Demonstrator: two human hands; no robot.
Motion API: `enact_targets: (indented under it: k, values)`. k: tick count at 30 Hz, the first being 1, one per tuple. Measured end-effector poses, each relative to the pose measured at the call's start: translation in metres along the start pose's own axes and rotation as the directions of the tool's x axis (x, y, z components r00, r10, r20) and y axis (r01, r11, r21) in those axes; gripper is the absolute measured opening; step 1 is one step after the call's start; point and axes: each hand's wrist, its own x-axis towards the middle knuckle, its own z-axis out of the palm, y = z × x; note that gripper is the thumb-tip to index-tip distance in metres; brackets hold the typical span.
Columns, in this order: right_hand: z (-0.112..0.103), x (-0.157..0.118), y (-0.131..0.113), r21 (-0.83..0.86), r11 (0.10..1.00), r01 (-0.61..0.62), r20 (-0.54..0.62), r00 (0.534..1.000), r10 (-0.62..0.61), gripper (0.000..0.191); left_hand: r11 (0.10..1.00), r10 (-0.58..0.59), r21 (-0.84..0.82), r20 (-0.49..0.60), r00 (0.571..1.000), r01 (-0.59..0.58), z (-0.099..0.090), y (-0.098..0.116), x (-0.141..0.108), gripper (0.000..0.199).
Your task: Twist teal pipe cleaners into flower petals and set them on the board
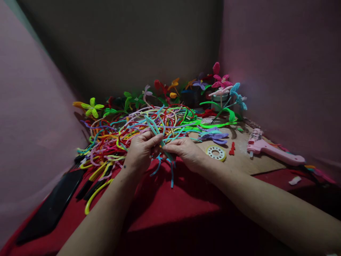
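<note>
Light blue pipe cleaners (151, 125), bent into a narrow loop, are pinched between both hands at the middle of the view. My left hand (142, 147) is closed with its thumb on top of them. Just to the right, my right hand (183, 147) pinches their lower part with thumb and forefinger. Below the fingers, short blue ends (172, 177) hang over the red cloth. Behind the hands spreads a heap of many-coloured pipe cleaners (125, 124). My curled fingers hide part of the blue piece.
A pink glue gun (274, 151) and a tape roll (216, 153) lie on a brown board (239, 165) at right. Yellow-handled pliers (96, 176) and a black flat slab (53, 206) lie at left. Pipe-cleaner flowers (221, 81) stand along the back on the red cloth (186, 206).
</note>
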Motion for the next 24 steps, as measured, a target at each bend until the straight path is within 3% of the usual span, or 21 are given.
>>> enact_targets:
  k: [14,19,24]
  values:
    - [-0.0018,0.0022,0.0010,0.121,0.986,-0.118,-0.055,0.991,0.125,0.010,0.995,0.045,0.090,-0.106,0.993,-0.035,0.0029,-0.0012,-0.0008,0.031]
    - [-0.0034,0.0032,0.0026,0.115,0.993,-0.013,-0.062,0.998,0.021,0.013,0.984,0.010,0.181,-0.043,0.999,-0.002,-0.0008,-0.0005,-0.0008,0.031]
    - [-0.0047,0.0057,0.0042,0.148,0.989,-0.014,-0.090,0.996,0.028,0.011,0.958,-0.030,0.286,0.081,0.996,0.005,-0.0038,0.0056,-0.0025,0.023]
